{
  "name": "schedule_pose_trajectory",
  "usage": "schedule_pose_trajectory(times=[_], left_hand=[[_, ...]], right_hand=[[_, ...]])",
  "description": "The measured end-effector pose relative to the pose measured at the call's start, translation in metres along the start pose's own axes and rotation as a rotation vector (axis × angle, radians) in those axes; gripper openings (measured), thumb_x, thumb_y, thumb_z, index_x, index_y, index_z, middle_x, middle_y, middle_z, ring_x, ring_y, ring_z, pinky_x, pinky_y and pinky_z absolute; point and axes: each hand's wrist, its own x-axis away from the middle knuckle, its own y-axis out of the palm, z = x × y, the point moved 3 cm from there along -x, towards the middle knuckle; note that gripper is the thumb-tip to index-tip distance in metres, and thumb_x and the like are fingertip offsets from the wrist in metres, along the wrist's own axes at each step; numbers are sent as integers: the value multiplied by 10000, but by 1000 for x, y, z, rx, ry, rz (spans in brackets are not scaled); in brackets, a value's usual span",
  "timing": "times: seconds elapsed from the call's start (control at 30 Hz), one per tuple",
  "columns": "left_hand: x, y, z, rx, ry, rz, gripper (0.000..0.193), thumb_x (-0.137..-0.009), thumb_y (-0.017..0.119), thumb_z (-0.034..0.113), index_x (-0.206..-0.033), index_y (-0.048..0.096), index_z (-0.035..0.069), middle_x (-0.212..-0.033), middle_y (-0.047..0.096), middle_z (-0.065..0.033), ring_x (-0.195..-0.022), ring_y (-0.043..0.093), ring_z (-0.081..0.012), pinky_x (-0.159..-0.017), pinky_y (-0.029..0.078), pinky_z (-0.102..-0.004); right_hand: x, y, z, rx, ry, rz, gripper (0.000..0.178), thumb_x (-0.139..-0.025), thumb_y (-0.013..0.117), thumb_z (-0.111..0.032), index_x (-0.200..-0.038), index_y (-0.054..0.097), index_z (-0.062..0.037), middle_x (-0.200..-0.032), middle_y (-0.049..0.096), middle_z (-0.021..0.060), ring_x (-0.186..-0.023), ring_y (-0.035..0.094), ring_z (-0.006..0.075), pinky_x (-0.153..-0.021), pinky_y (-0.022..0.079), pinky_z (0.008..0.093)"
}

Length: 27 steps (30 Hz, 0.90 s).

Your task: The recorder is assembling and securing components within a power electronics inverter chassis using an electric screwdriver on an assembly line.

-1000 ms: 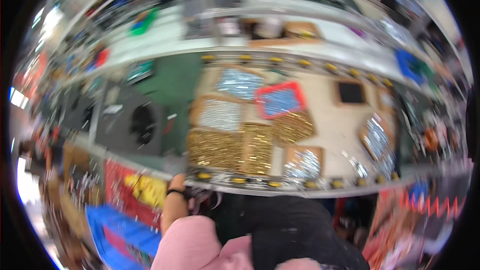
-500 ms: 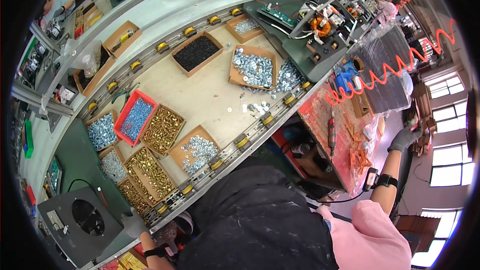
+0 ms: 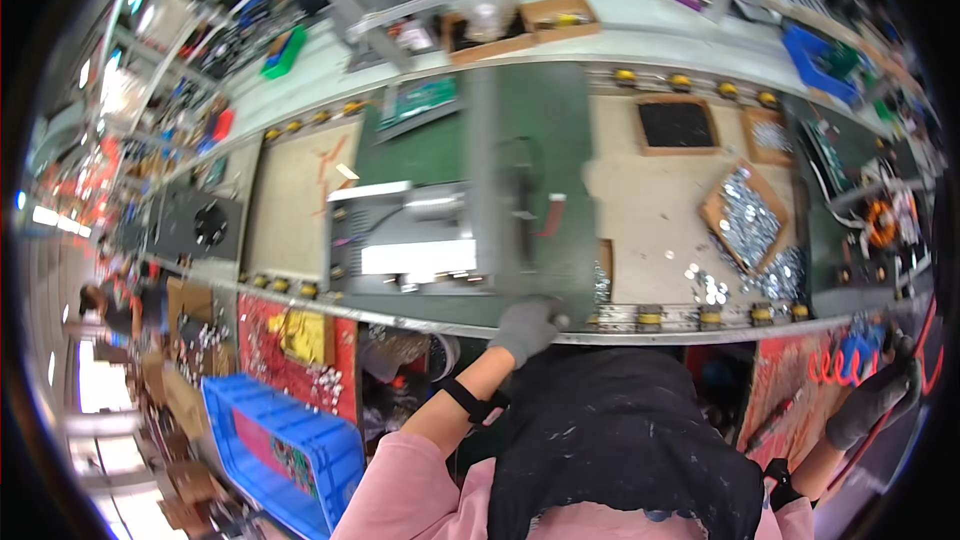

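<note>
Head view, from the left: a dark panel with a round opening [image 3: 210, 225] lies on the line, blurred. Nearer the person, a blue plastic crate [image 3: 300, 415] stands below a red bench [image 3: 345, 340] that carries yellow pieces [image 3: 303, 336]. Next comes a green board [image 3: 540, 105], lying across the line between the near and far rails. On its left part sits an open grey metal chassis [image 3: 345, 230] with a bright white rectangle at its front, and behind that lies a green circuit board [image 3: 425, 95].

The gloved left hand [image 3: 525, 332] touches the near edge of the green board; its fingers are blurred, so I cannot tell whether they clamp that edge. Just right of the board's edge, a cardboard tray [image 3: 605, 255] shows only in part. Farther right are a tray of black screws [image 3: 678, 125], a tilted tray of silver hardware [image 3: 745, 215] with loose pieces beside it, and an orange wound coil [image 3: 882, 224].

At the lower right, the gloved right hand [image 3: 870, 405] is beside a red cord [image 3: 930, 325]; whether its fingers close around the cord cannot be told.
</note>
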Motion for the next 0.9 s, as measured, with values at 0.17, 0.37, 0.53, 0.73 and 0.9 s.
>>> schedule_pose_trajectory(times=[0.17,0.37,0.53,0.73,0.9], left_hand=[[64,-86,10,111,394,472,199,-769,592,207,-942,636,119,-939,629,-101,-781,623,-270,-701,490,-429],[-4,-117,-100,-372,-324,494,718,-777,587,349,-1384,274,126,-1334,353,-204,-1219,354,-358,-931,343,-508],[-48,-56,-86,-85,-190,222,915,-780,621,359,-1419,77,-4,-1274,385,-219,-1189,404,-334,-998,316,-436],[-69,-47,-36,-44,-112,-34,966,-821,563,445,-1409,-9,-65,-1349,333,-205,-1237,364,-317,-995,307,-452],[-81,-26,-33,-139,-20,-59,1000,-818,514,541,-1411,-15,-67,-1363,294,-177,-1201,380,-268,-939,314,-467]], right_hand=[[9,84,-39,-170,-96,-130,458,-965,336,-394,-1245,433,-44,-1096,561,229,-977,556,386,-916,414,519],[48,204,-81,-414,115,-285,447,-902,488,-403,-1176,467,-50,-945,575,157,-849,578,278,-778,468,420],[84,283,-87,-331,456,-609,264,-887,504,-214,-1048,522,-5,-862,588,101,-775,583,182,-735,469,332],[122,356,-49,-140,458,-764,155,-862,532,-98,-961,582,11,-759,600,72,-677,563,138,-634,456,273],[119,374,-40,182,64,-881,90,-769,572,-28,-859,575,-30,-714,571,122,-659,573,306,-599,450,366]])
